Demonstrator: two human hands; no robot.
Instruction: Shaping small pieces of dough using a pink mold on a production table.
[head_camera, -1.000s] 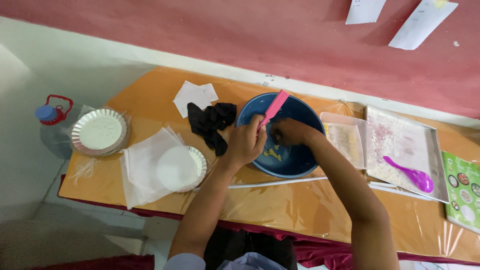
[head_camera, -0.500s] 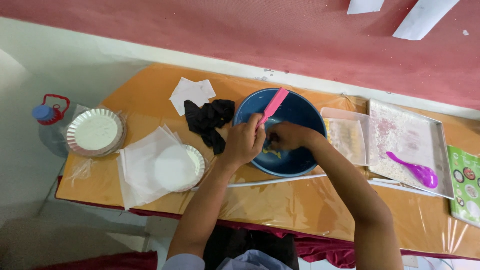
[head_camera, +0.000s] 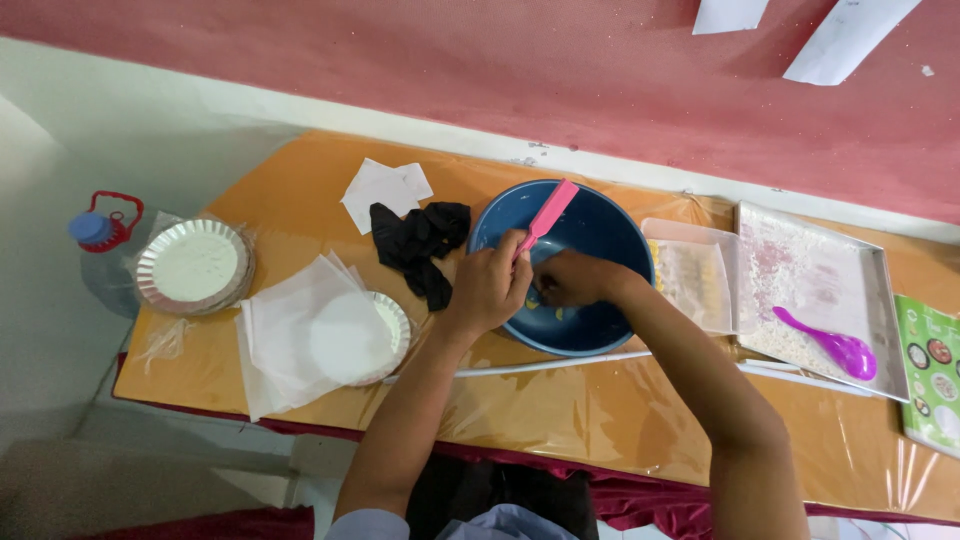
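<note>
Fingers of the left hand (head_camera: 490, 290) wrap the lower end of a pink spatula (head_camera: 545, 217), its long axis slanting up and away over the blue bowl (head_camera: 610, 240), while the right hand (head_camera: 570, 280), just beside that grip inside the bowl, pinches yellowish dough bits (head_camera: 560, 314).
</note>
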